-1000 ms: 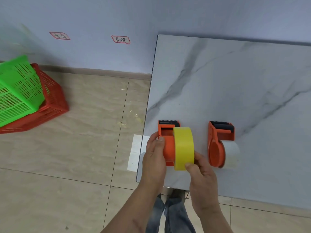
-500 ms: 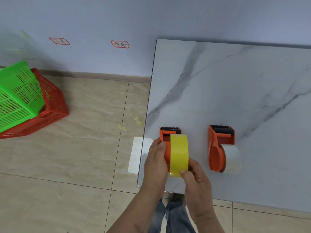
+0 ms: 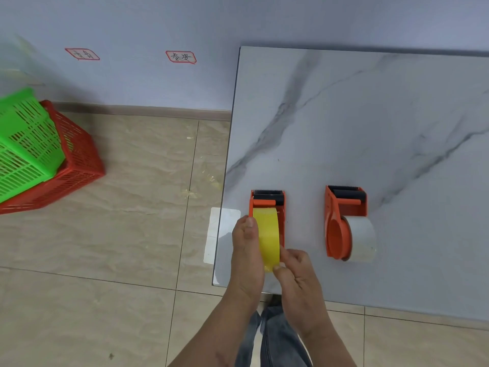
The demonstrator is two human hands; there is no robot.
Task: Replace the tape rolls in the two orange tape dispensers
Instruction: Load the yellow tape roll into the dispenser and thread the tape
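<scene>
One yellow tape roll (image 3: 267,234), orange-framed.

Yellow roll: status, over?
Both hands, left and right, on yellow roll in left dispenser. White roll untouched. Nothing blocking.

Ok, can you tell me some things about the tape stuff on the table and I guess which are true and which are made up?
1. The left hand and the right hand are both on the yellow tape roll. True.
2. The other dispenser holds a blue roll. False: its roll is whitish.
3. Both dispensers sit on the marble table. True.
4. The green basket is on the table. False: it rests in the red basket on the floor.
5. The yellow roll's dispenser is black all over. False: it is mostly orange.
</scene>
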